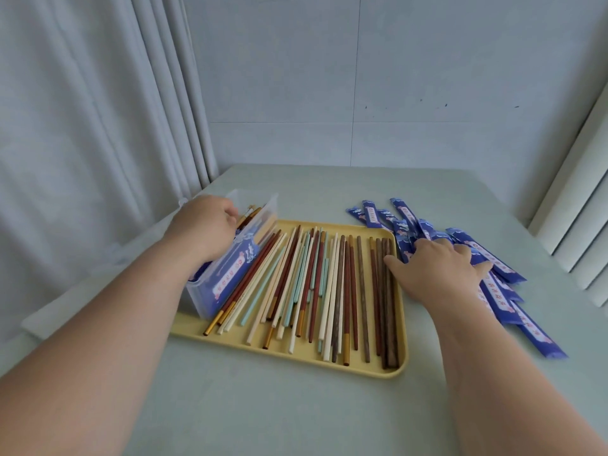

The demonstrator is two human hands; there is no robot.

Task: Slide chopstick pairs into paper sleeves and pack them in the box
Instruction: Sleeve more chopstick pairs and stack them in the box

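A yellow tray holds several loose chopsticks in red, cream, mint and dark brown. A clear plastic box stands on the tray's left side with blue sleeved pairs inside. My left hand reaches into the box's far end, fingers curled round a sleeved pair whose gold-tipped ends stick out past them. To the right of the tray, my right hand lies flat with spread fingers on a pile of blue paper sleeves; its thumb reaches the tray's right rim.
The tray sits on a pale green table. A grey curtain hangs at the left, close to the box. A tiled wall stands behind, and white slats rise at the right edge.
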